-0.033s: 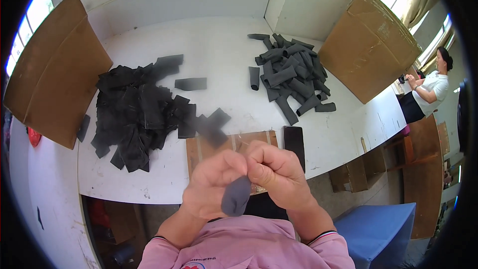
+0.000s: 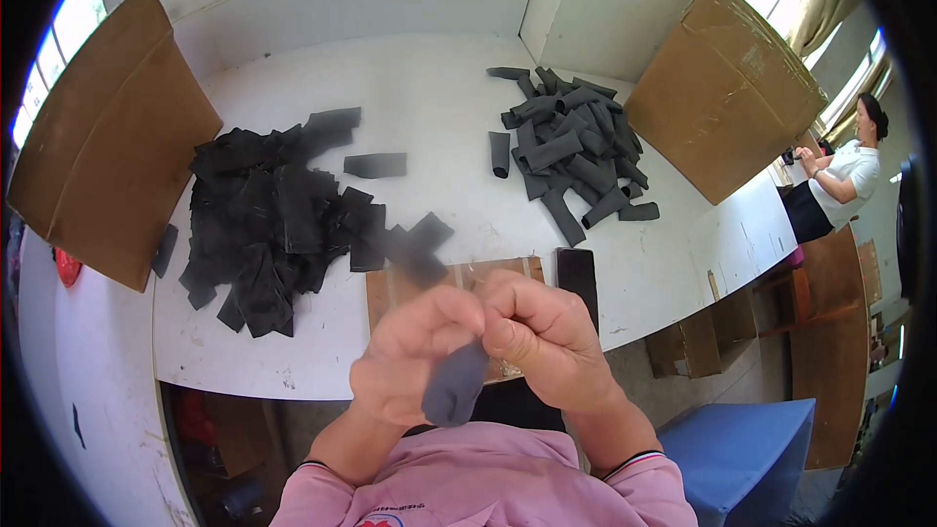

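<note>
Close to my body, a small dark grey fabric tube (image 2: 456,390) hangs between my hands. The thumb and fingers of my left hand (image 2: 395,356) close around its upper end. My right hand (image 2: 551,346) pinches the same end, its fingertips against those of the left. To the left lies a heap of flat black fabric pieces (image 2: 259,224), with a few loose ones at its right side. Farther right is a pile of rolled dark grey tubes (image 2: 576,141). Just beyond my hands lies a brown cardboard sheet (image 2: 386,298), partly hidden by them.
A dark phone-like slab (image 2: 576,278) lies right of the cardboard sheet. Cardboard boxes stand at the left (image 2: 112,137) and right (image 2: 727,88) of the white table (image 2: 439,107). A blue fabric-covered thing (image 2: 737,459) stands near my right elbow. Another person (image 2: 844,176) works at the far right.
My left hand and the fabric tube's lower end have shifted slightly left and down. My right hand has barely moved; both still hold the tube.
</note>
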Available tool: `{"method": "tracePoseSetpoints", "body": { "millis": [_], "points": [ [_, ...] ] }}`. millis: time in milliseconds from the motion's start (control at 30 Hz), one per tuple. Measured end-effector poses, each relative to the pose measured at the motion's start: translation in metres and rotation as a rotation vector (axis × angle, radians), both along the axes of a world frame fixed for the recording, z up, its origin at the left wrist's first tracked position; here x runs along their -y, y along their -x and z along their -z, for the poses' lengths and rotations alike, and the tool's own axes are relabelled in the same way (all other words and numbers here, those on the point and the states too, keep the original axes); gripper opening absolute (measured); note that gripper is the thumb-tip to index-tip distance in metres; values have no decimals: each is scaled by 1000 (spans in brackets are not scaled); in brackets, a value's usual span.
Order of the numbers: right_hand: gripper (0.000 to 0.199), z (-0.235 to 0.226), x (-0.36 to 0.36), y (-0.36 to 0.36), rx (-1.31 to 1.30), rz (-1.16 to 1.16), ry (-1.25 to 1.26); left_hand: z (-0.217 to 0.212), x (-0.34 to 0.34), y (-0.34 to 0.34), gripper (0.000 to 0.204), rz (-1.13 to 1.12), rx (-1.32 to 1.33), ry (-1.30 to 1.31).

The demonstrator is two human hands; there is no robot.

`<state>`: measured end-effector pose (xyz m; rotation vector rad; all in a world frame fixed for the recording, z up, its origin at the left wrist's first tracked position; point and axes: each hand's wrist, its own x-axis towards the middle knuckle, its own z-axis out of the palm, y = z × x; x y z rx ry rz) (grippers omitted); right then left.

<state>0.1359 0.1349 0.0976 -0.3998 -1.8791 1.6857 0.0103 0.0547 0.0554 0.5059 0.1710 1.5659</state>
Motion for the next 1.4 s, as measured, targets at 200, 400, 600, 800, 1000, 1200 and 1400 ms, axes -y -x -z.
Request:
{"method": "tracePoseSetpoints", "body": {
  "millis": [200, 400, 600, 800, 1000, 1200, 1400],
  "points": [
    [21, 62, -38, 9, 112, 65, 587, 40, -30, 12, 31, 56, 437, 372],
    [20, 67, -41, 23, 87, 57, 615, 37, -37, 18, 21, 73, 679, 467],
    [20, 88, -42, 24, 94, 2, 693, 52, -35, 16, 25, 16, 695, 502],
    [19, 96, -42, 15, 83, -8, 618, 41, -19, -4, 27, -218, 57, 341],
    [21, 115, -48, 15, 94, -111, 513, 42, -13, -9, 33, -396, -569, 310],
    [19, 130, -36, 12, 70, 4, 522, 62, -16, -1, 29, -522, -668, 471],
    [30, 103, -37, 6, 121, 190, 9, 38, -28, 11, 17, -784, -1181, -53]
  ]
}}
